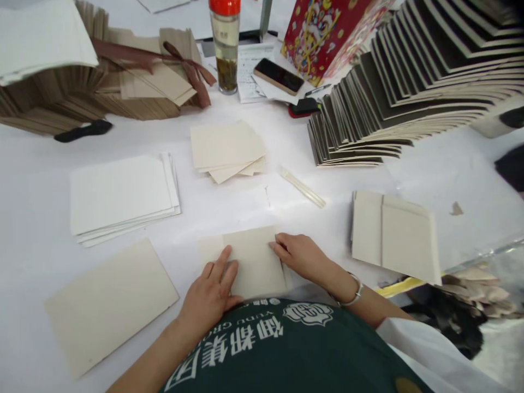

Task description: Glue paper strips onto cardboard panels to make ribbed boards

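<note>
A cream paper card (257, 256) lies in front of me, close against my dark green apron. A paler strip shows along its left side. My left hand (210, 289) rests on the card's left part, fingers stretched out and somewhat apart. At the card's right edge my right hand (297, 254) is closed, thumb and forefinger pinched on the edge. A small pile of cream cards (227, 144) is beyond my hands, and a plastic strip-like tool (303, 187) lies to its right. A large cream sheet (114, 305) sits left of my left arm.
White sheets (123, 191) are stacked at left, folded cream pieces (395, 232) at right. Tall dark-and-cream stacks (393, 93) stand back right, brown folded stacks (135, 93) back left. A red-lidded bottle (226, 49), a phone (279, 76) and a red bag (317, 33) stand behind.
</note>
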### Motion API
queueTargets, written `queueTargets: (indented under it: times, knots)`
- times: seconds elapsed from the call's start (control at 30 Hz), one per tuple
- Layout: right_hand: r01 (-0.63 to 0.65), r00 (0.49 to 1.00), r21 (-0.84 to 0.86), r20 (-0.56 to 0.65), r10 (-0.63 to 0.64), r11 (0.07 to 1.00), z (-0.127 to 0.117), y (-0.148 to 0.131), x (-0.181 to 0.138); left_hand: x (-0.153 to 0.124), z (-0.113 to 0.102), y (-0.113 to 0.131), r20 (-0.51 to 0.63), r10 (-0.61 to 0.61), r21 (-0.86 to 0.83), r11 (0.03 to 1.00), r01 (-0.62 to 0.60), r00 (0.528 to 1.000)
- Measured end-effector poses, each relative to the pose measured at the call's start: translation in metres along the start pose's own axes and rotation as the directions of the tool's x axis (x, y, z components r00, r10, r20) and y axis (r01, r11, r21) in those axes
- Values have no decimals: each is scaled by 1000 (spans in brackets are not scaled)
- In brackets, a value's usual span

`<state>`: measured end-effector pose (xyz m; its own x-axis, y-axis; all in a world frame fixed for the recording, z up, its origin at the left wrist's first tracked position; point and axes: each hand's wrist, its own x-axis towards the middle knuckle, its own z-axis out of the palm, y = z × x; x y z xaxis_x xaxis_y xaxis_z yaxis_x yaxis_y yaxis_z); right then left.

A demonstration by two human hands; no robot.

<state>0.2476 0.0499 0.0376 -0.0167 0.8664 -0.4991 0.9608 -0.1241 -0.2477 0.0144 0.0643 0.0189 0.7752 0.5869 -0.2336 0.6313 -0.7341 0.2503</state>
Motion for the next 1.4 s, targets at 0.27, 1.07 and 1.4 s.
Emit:
queueTargets:
  times: [0.27,1.07,1.4]
  knots:
    - [-6,998,-84,56,10,996,-2,1,4,1,2,-2,-21,24,43,999,-23,999]
    - [521,798,-67,-314,-513,851,37,-31,-8,-9,-2,-17,-233,-253,-478,871,116,939]
    - [134,815,165,-579,-14,977,60,3,-30,-27,-11,11,146,-732,-987,-149,53,666]
